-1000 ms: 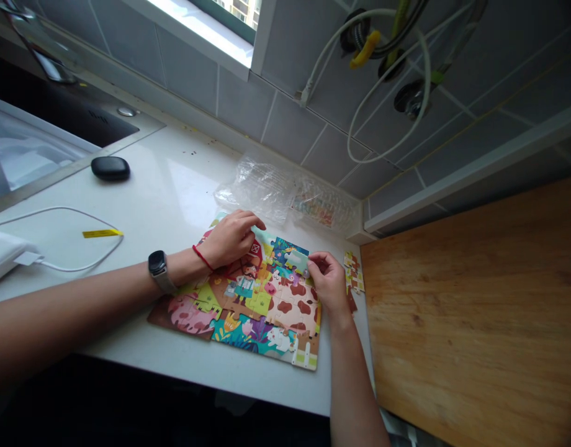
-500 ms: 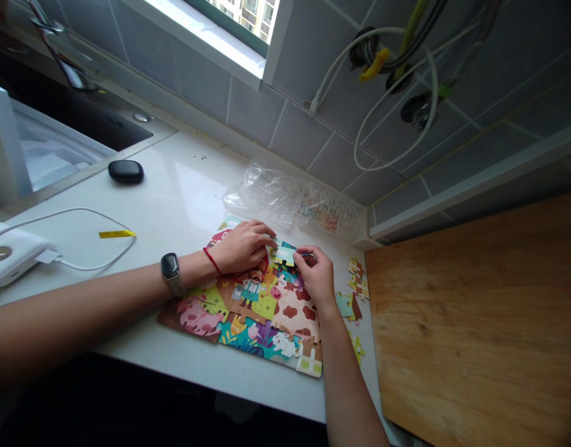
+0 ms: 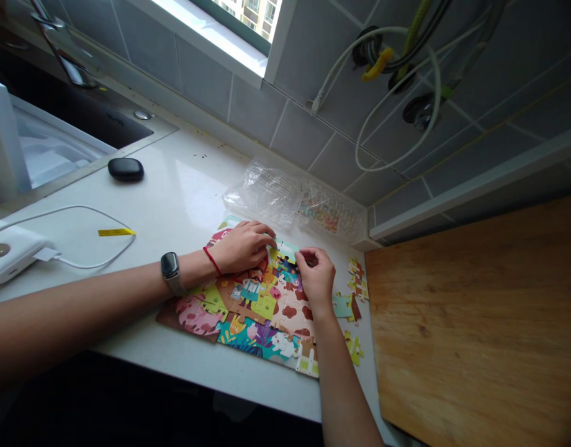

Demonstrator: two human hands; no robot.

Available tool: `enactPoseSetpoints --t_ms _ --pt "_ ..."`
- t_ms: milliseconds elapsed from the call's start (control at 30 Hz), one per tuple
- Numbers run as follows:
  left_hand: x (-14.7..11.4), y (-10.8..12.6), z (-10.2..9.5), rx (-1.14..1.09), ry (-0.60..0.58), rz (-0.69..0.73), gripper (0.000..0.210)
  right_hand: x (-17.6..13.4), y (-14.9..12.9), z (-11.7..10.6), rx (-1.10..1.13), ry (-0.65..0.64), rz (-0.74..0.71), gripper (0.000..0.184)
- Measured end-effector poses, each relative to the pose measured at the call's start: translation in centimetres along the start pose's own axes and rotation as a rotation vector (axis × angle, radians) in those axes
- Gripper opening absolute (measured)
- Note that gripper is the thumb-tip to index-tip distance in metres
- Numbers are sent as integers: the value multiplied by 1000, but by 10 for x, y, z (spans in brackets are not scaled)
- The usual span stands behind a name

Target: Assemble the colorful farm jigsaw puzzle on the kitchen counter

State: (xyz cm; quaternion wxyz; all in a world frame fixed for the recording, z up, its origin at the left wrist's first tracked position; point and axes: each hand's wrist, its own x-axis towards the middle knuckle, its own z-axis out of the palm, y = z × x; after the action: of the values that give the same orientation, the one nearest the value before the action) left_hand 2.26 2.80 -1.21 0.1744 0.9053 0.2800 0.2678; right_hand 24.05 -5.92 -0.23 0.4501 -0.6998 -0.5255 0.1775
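My landmark is the flat, multicoloured cardboard farm jigsaw. On its far-left part I see the left hand, palm down, fingers bent; I cannot tell whether its fingertips grip anything. Right of them, at the jigsaw's far edge, lies the pale-green-and-yellow cardboard piece, between the hands, its long axis seemingly along that edge. I judge that alignment to be what counts. The right hand is nearer, thumb and finger pinched on the piece's right end.

As for materials, left of the jigsaw sits a smooth black rounded case; beyond it, a crinkled clear plastic bag; right of it, knobbed loose cardboard pieces, then a grained brown wooden board.
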Motion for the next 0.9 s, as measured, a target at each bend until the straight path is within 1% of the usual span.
enactPoseSetpoints --t_ms 267,533,700,900 --pt "-1 2 -1 24 -49 -6 32 -1 -2 1 -40 1 -3 17" --pt "-2 4 -2 44 -57 6 30 -2 -6 -2 -165 -1 -122 14" --pt "-1 4 -2 52 -56 9 28 -3 -6 0 -150 -43 -161 14" --pt "-1 4 -3 82 -88 17 29 -6 -8 0 -199 -123 -196 13"
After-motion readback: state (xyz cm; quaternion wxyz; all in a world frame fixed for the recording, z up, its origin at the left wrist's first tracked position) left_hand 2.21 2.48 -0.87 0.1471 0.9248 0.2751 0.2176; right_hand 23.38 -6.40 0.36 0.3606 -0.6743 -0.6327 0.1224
